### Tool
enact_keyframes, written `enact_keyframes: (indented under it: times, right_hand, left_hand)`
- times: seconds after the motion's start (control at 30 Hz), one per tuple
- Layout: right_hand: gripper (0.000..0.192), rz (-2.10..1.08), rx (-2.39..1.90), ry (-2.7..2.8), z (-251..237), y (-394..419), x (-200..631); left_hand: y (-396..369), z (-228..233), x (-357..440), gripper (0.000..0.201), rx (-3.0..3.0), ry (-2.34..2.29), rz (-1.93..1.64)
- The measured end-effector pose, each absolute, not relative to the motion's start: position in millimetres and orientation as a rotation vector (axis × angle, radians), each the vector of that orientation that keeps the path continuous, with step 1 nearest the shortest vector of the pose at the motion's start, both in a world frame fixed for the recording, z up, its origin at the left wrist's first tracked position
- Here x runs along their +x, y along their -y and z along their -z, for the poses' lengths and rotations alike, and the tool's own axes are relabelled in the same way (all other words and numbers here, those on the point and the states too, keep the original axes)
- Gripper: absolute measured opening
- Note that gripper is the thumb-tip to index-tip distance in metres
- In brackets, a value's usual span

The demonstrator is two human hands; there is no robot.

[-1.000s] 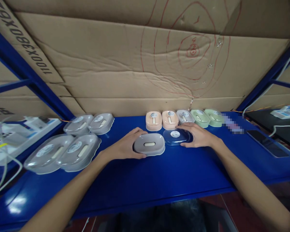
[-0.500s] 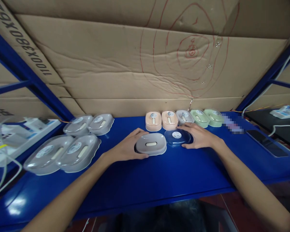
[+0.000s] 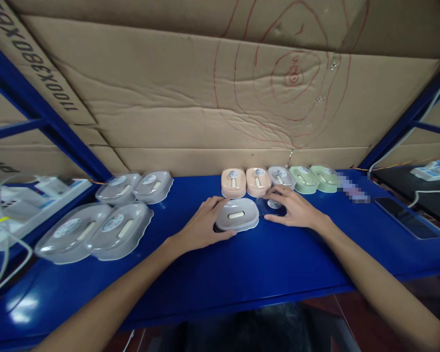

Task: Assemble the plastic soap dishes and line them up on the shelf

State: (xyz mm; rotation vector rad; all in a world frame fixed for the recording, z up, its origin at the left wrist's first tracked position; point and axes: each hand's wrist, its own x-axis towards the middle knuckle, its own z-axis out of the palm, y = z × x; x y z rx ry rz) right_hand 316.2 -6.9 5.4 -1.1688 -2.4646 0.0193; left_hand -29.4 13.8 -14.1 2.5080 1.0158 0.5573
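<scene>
A wall of creased cardboard sheets [image 3: 190, 98], scrawled with red rings, fills the space behind the blue shelf board [image 3: 242, 264] that I work on, and blue steel uprights [image 3: 40, 115] frame it on both sides. At the far left of the board lie four large grey soap dishes [image 3: 95, 227] under clear lids, in two pairs, and left of them a white power strip [image 3: 29, 195] with loose cables. On the right a dark phone [image 3: 405, 217] lies flat near the board's edge. Along the back, against the cardboard, stands a row of small soap dishes: two peach ones [image 3: 245, 182], a grey one [image 3: 280, 176] and two green ones [image 3: 313, 178], touching side by side. Just in front of the peach pair sits the grey soap dish tray [image 3: 237, 214] with its slot facing up; my left hand [image 3: 203, 226] cups its left end, fingers curved round the rim and thumb along the near edge. Touching the tray's right end lies the clear lid [image 3: 274, 205] with a round sticker, flat on the board; my right hand [image 3: 296, 208] rests over it, fingers spread loosely across its top and right side, so that most of it is hidden.
</scene>
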Motion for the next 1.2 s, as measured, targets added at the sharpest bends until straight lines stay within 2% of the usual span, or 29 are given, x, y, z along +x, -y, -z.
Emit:
enact_keyframes:
  times: [0.4, 0.87, 1.2]
  right_hand:
    - [0.033, 0.025, -1.287, 2.436, -5, 4, 323]
    - [0.025, 0.298, -1.447, 2.512, -15, 8, 321]
    - [0.022, 0.312, -1.473, 2.522, -15, 8, 321]
  left_hand:
    - [-15, 15, -31, 0.090, 2.529, -0.987, -0.550]
    - [-13, 22, -27, 0.088, 2.579, -1.021, -0.547]
    - [-11, 19, -26, 0.089, 2.564, -1.012, -0.547]
